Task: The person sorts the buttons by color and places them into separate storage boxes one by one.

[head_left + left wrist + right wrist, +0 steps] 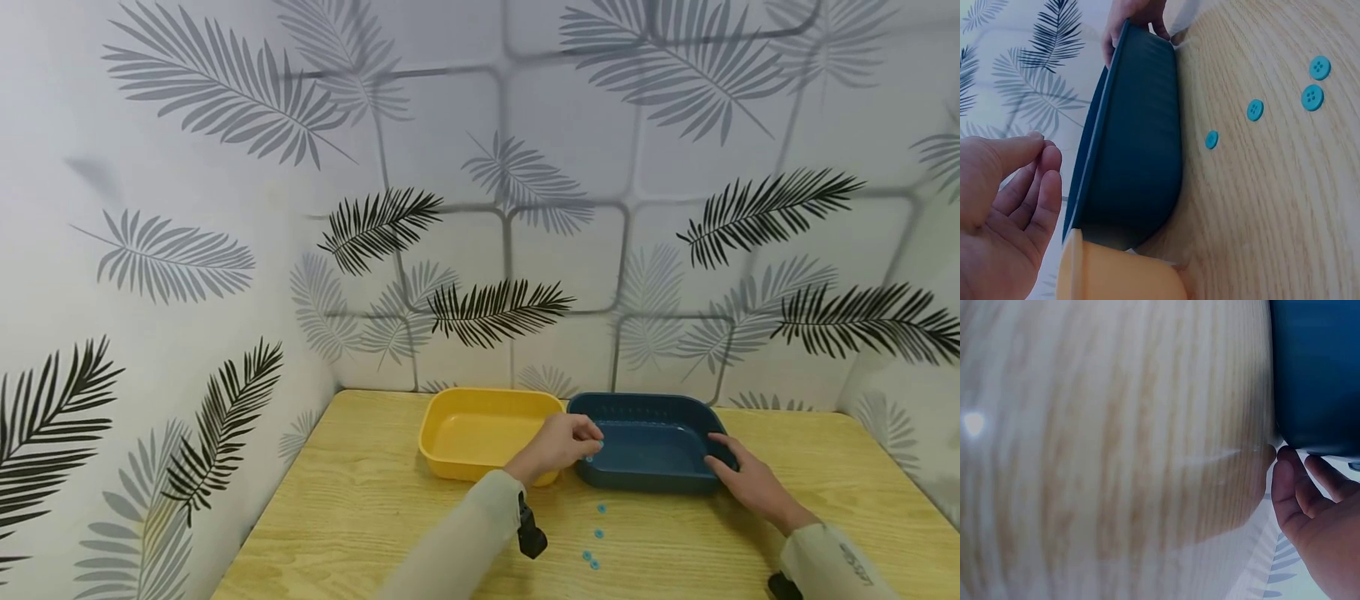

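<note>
My left hand (561, 440) hovers over the left end of a dark blue plastic basin (652, 481), thumb and index fingertips together. At those fingertips a small light-blue button (600, 444) shows in the head view; the left wrist view hides it. A second light-blue spot shows just below the thumb, and whether it lies in the basin I cannot tell. With my right hand (753, 483) I hold the basin's right end, fingers over the rim. Several round blue buttons, among them a four-holed button (1312, 97), lie on the table in front.
A yellow basin (457, 469) stands against the blue basin's left side, under my left forearm. Both rest on a wood-grain table (352, 492). Behind the table rises a wall (450, 167) with a leaf pattern.
</note>
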Motion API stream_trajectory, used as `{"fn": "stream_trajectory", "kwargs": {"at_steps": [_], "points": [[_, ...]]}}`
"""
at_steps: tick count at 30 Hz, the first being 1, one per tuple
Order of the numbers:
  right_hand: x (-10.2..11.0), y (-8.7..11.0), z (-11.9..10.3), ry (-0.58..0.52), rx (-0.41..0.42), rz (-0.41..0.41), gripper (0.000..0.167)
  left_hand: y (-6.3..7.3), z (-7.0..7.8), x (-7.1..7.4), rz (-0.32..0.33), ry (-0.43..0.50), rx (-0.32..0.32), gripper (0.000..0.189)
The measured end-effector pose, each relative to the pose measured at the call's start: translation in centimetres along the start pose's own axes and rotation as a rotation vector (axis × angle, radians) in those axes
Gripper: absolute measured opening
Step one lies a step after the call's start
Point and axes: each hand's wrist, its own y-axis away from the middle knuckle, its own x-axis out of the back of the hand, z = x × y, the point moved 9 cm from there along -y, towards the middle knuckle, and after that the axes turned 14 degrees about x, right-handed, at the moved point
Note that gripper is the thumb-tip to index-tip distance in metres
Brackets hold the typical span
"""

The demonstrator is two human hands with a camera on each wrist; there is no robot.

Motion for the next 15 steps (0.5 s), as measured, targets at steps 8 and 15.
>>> {"fn": "stream_trajectory", "kwargs": {"at_steps": [8,15], "points": [[0.0,0.0,-0.1,-0.007,-0.003,-0.007,0.067,-0.8,-0.3,-1.2,0.008,-0.004,0.026,0.012],[0.0,0.0,-0.1,-0.006,-0.003,-0.002,0.067,-1.4,-0.3,-1.4,0.037,-0.012,0.043,0.007]]}}
